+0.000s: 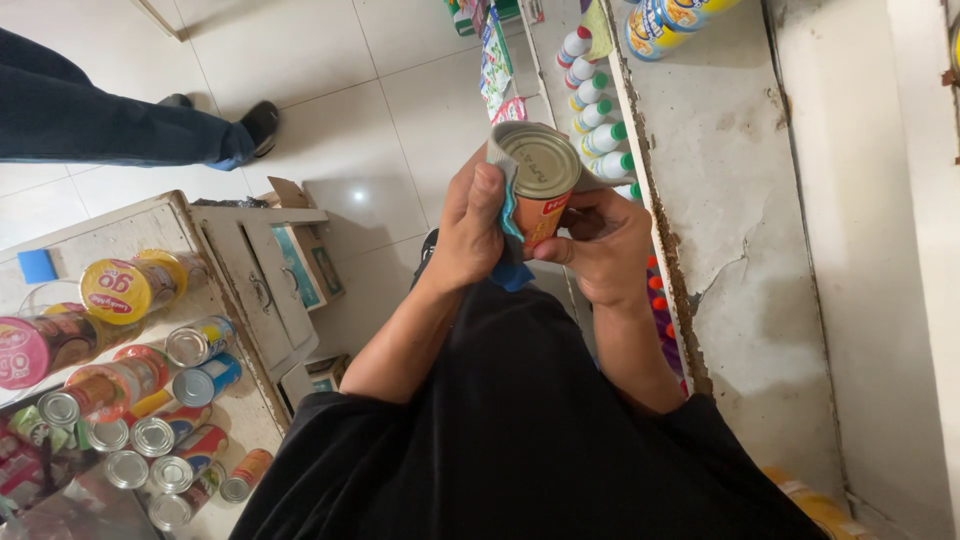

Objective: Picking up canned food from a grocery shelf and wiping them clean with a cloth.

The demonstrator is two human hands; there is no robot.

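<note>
- Two hands up at chest ht, both on one orange tin can (540, 190) w/ gold lid, held before the black shirt.
- Left hand (470, 230) closed, pressing a blue-grey cloth (505, 215) against the can's side.
- Right hand (603, 245) wrapped round can from the other side, fingers curled tight.
- Left: counter (235, 420) w/ approx. a dozen tins (150, 440), jars.
- Right: chipped shelf (720, 200); white bottles (595, 115) beyond.
- Far: another person's leg (110, 120), tiled floor.

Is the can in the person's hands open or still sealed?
Sealed: the can shows an unbroken metal end, tilted toward the camera. The left hand presses a cloth to it; the right hand grips it.
</note>
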